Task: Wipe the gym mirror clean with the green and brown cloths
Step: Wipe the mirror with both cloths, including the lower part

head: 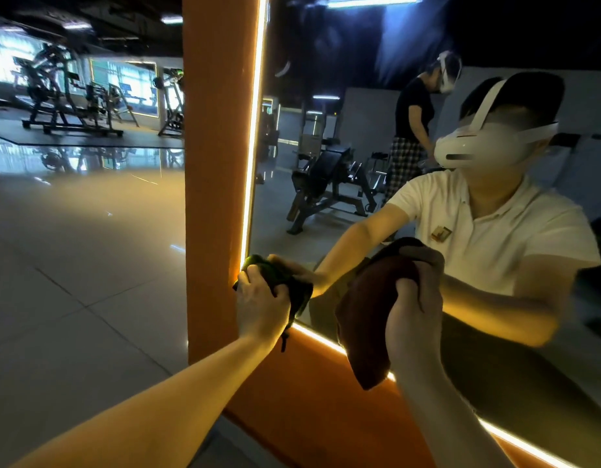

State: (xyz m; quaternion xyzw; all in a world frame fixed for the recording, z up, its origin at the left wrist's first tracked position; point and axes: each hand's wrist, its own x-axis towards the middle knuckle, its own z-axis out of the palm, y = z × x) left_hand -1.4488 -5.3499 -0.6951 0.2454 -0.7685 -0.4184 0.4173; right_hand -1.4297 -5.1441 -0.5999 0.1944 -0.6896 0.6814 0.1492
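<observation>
Both forearms reach in from the bottom toward the mirror [360, 113]. The left hand [262, 298] has its fingers curled tight around the green cloth [285, 282], bunched into a wad right at the mirror's bottom-left corner, where the glass meets the glowing light strip [255, 130]. A little loose end of it dangles below the mirror's lower edge.

The right hand [415, 298] sits further along the mirror's bottom edge, fingers and thumb clamped on the brown cloth [366, 309]. That one's scrunched up against the lower glass, and its tail hangs down past the mirror onto the orange frame [214, 163]. The two cloths are near each other but not touching.

The reflection in the mirror shows the wearer in a white polo shirt and a white headset. Deeper in the reflection there's a black bench machine [329, 184] and a second person in checked trousers [410, 130].

Left of the mirror, past the orange frame, a glossy tiled floor [72, 282] runs back to a row of gym machines [66, 96] in front of bright windows.
</observation>
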